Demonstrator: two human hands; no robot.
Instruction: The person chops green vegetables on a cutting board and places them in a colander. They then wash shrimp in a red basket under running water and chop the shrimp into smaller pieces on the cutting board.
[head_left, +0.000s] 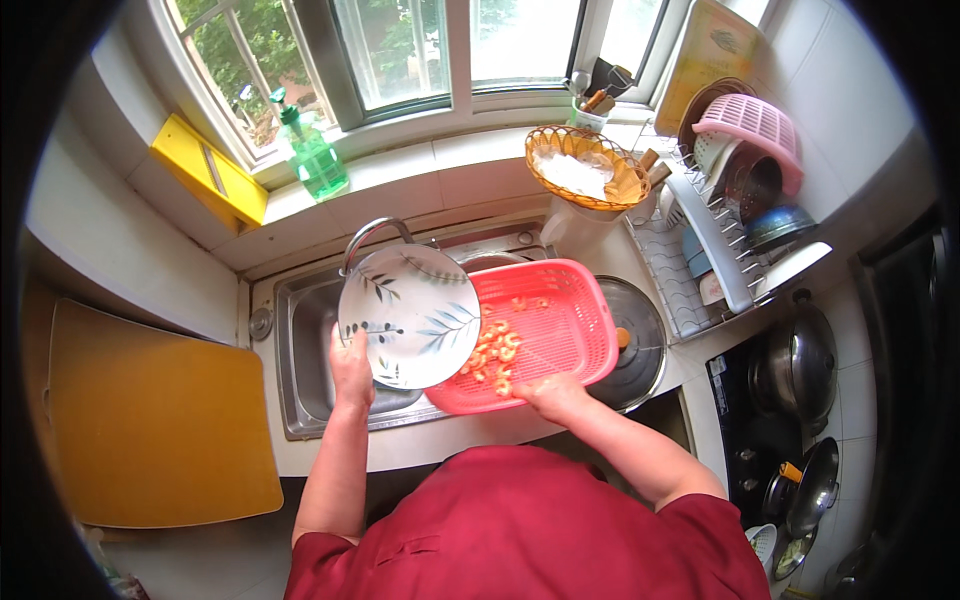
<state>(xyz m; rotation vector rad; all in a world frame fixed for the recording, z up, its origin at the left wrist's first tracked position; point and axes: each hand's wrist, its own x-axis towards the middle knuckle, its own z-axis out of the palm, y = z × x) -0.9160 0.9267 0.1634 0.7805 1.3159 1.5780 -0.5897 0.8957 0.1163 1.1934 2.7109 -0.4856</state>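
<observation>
My left hand (352, 373) grips the near left rim of a white plate (397, 300) with a painted leaf pattern. The plate is held over the sink (309, 375), and its right edge overlaps a pink plastic colander basket (562, 330). Peeled shrimp (491, 352) lie mostly in the left part of that basket, with a few loose ones towards its far side. At the near rim, my right hand (551, 395) is closed on the basket, its fingertips inside beside the shrimp. The plate hides part of the basket's left end.
A curved chrome faucet (379, 229) rises behind the plate. Right of the basket lies a round pot lid (630, 341) with an orange knob. A dish rack (705, 247), a wicker basket (585, 169) and a green soap bottle (311, 154) stand farther back. The stove (750, 420) is at right.
</observation>
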